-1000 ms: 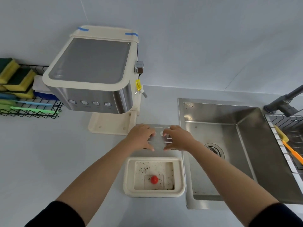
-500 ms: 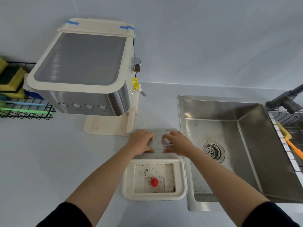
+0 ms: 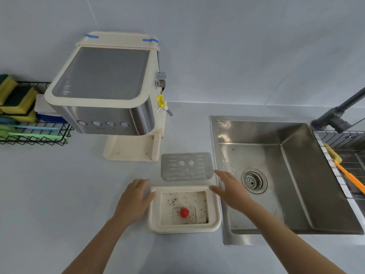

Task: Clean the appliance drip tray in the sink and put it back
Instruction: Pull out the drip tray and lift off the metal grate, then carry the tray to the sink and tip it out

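Observation:
A cream drip tray (image 3: pixel 214 211) sits on the counter left of the sink, speckled with dark grounds, with a red float (image 3: pixel 184 212) in its well. Its slotted metal grate (image 3: pixel 186 166) lies flat on the counter just behind it. My left hand (image 3: pixel 134 200) is open at the tray's left rim, fingers touching its far left corner. My right hand (image 3: pixel 230 189) is open at the tray's far right corner, over the sink edge. The coffee machine (image 3: pixel 106 91) stands at the back left, its base bare.
The steel sink (image 3: pixel 276 175) with a drain strainer (image 3: pixel 253 180) is to the right, a dark faucet (image 3: pixel 339 113) behind it. A dish rack (image 3: pixel 343 155) holds an orange-handled brush (image 3: pixel 347 175). A wire basket (image 3: pixel 33 133) of sponges is at far left.
Both hands let go of the metal grate, which now lies on the counter, and drew back toward me to either side of the drip tray.

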Action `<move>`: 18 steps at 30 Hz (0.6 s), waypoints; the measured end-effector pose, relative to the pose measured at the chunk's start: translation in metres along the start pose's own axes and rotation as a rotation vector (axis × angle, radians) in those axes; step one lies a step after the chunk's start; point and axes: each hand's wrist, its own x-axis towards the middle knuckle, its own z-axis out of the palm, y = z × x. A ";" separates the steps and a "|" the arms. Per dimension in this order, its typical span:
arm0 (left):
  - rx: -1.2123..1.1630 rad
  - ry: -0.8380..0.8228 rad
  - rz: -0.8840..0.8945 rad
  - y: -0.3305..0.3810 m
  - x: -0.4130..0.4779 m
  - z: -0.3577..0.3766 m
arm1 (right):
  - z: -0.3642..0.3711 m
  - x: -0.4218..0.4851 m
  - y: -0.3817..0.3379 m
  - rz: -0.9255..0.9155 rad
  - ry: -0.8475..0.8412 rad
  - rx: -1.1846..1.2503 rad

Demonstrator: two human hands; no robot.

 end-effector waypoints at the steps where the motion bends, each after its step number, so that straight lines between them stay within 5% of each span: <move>1: -0.014 -0.005 -0.042 -0.005 -0.010 0.003 | 0.004 -0.008 0.002 0.028 -0.003 0.036; 18: -0.180 -0.049 -0.169 0.016 -0.040 0.023 | 0.053 -0.051 -0.016 0.203 0.142 0.374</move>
